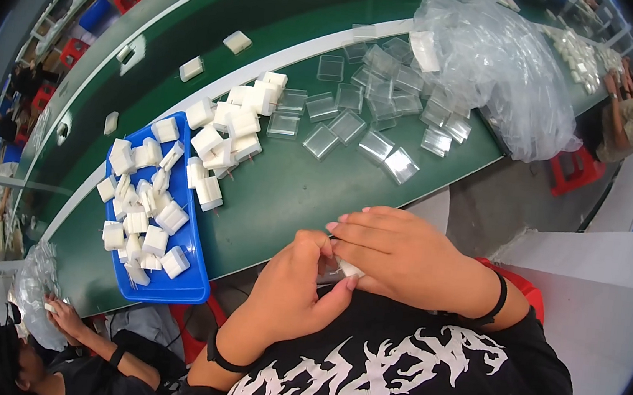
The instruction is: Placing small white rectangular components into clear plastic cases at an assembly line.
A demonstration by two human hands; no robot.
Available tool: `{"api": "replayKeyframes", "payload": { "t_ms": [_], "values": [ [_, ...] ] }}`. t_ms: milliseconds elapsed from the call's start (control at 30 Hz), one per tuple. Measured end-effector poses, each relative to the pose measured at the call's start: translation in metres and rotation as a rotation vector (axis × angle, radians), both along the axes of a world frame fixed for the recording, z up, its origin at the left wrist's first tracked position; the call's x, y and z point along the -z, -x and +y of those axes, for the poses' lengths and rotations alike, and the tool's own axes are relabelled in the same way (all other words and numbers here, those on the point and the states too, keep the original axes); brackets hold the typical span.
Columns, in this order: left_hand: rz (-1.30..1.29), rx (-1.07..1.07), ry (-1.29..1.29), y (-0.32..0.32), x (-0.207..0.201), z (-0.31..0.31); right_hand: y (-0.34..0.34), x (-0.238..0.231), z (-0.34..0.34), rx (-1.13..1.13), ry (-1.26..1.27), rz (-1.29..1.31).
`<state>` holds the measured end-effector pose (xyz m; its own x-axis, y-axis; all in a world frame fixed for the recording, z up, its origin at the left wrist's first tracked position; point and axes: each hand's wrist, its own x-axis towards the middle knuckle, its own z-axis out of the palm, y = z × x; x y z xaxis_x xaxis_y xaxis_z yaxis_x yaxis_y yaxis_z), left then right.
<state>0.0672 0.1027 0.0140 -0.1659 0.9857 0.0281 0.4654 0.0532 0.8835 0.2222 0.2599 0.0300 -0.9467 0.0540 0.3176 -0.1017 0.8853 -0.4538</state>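
Note:
Close in front of my chest, my left hand (298, 288) and my right hand (411, 255) meet around a small white block (349, 269). The left fingers are bent, with the thumb pressed against the block's near side. My right fingers reach over its top and cover most of it. A bit of clear plastic shows beside the block between the hands; whether it is a cover on it, I cannot tell. Beyond the hands, loose clear plastic covers (347, 126) lie scattered on the green table (269, 208). A pile of white blocks (243, 123), some with thin pins, sits left of them.
A blue tray (198, 293) full of white blocks stands at the left. Behind the table runs a green conveyor belt (304, 23) carrying a few white blocks. A large clear plastic bag (499, 70) rests at the far right. Co-workers sit at lower left and far right.

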Motion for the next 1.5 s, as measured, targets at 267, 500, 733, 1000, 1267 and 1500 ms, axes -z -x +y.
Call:
{"api": "replayKeyframes", "payload": {
  "t_ms": [267,500,733,1000,1267,1500],
  "values": [
    [-0.203,0.027,0.04,0.002,-0.003,-0.005,-0.009,0.009,0.007,-0.136,0.225,0.28],
    [-0.265,0.061,-0.002,-0.004,0.011,-0.005,-0.009,0.005,0.0,-0.116,0.154,0.227],
    [-0.491,0.057,0.182,0.005,0.003,-0.005,-0.008,0.01,0.005,-0.137,0.345,0.142],
    [0.127,0.096,-0.178,0.006,-0.01,0.0,-0.011,-0.003,0.007,-0.008,0.635,0.027],
    [0.221,0.021,-0.318,0.002,-0.011,0.0,-0.013,0.008,-0.001,0.158,1.556,-0.128],
    [0.3,-0.004,-0.359,0.006,-0.008,-0.004,-0.01,0.003,-0.004,0.242,1.557,-0.197]
  ]
}}
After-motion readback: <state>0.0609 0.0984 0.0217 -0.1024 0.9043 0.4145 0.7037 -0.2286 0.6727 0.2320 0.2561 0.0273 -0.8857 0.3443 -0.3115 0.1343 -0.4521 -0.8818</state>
